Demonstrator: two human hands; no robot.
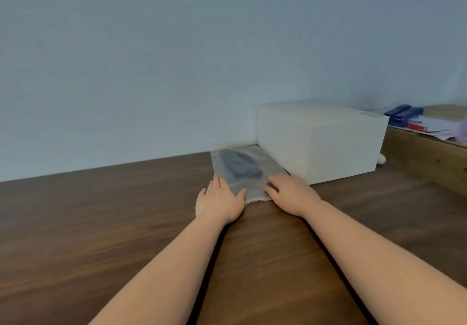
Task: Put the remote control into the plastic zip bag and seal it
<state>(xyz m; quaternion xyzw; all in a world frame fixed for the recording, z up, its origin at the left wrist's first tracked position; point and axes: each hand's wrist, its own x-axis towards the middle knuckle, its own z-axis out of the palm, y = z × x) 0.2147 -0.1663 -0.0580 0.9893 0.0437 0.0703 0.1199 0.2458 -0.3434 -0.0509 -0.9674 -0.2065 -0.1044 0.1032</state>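
Note:
A frosted plastic zip bag (255,159) lies flat on the dark wooden table (101,223), reaching back toward the wall. A dark remote control (241,166) shows through the plastic, inside the bag. My left hand (219,202) rests palm down on the bag's near left corner, fingers spread. On the near right corner lies my right hand (293,193), also flat, its fingertips pressing the bag's near edge. Neither hand grips anything. Whether the zip is closed cannot be made out.
A white box (321,140) stands right beside the bag, on its right. Behind it a lighter wooden surface (427,157) carries a blue stapler (403,114) and papers. A small white object (381,159) lies beside the box. A grey-blue wall runs along the table's far edge.

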